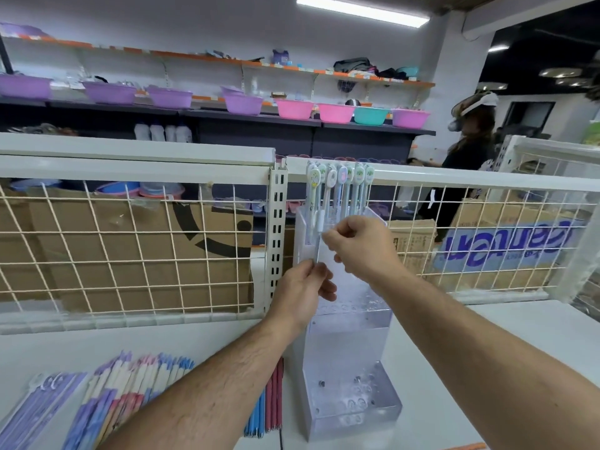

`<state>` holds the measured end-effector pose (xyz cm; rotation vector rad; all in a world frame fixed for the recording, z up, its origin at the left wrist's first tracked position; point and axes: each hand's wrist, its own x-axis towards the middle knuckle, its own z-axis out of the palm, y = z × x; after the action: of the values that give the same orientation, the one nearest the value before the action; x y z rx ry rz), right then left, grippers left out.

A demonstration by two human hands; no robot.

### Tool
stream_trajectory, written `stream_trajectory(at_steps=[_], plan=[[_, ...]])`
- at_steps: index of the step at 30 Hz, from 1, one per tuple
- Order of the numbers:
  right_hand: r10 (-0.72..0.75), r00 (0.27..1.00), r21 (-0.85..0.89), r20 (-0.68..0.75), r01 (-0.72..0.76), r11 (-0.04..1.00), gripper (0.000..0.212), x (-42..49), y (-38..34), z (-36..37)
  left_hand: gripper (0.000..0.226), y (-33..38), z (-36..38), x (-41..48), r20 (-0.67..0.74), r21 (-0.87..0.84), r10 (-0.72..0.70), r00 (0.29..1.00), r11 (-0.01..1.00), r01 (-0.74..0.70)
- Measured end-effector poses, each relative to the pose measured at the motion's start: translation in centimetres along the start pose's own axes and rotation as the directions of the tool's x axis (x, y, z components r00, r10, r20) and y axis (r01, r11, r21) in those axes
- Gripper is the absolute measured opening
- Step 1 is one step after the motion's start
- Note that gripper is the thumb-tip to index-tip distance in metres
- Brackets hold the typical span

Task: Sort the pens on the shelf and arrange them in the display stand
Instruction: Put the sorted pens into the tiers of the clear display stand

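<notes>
A slim, pale, see-through pen (319, 251) sits just above the frame's centre, held tilted between two hands in front of the clear display stand (350, 345). The left hand (303, 289) pinches its lower end with curled fingers (324, 271). The right hand (362, 246) pinches its upper end, fingers also curled.

The stand is stepped acrylic with rows of round holes on its lower tiers. Its top tier carries a row of upright pens with oval cartoon toppers (341, 180), right behind the hands. It stands on the white shelf (487, 352), close to the wire mesh (130, 254) along the back edge. Bare shelf runs to the stand's right.

At lower left lie a pile of pastel pens (130, 381) and some red and blue pens (269, 404), just beside the stand's base.
</notes>
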<state>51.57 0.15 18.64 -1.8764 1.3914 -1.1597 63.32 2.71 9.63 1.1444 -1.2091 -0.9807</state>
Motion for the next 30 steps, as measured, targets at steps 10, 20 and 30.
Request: stream_trajectory(at_steps=[10,20,30], plan=[[0.011,0.997,0.018,0.082,-0.013,1.0,0.009,-0.7,1.8,-0.1,0.024,0.7,1.1,-0.4,-0.062,0.18,0.036,0.997,0.983,-0.024],[-0.068,0.992,0.244,0.107,0.04,0.969,0.019,1.7,1.3,-3.2,0.011,-0.6,3.1,-1.1,-0.125,0.626,0.215,0.968,0.774,-0.091],[-0.223,0.973,0.22,-0.059,0.23,0.948,0.012,5.8,-2.3,-6.9,0.01,-3.7,3.4,-1.2,-0.173,0.602,0.245,0.954,0.793,-0.094]])
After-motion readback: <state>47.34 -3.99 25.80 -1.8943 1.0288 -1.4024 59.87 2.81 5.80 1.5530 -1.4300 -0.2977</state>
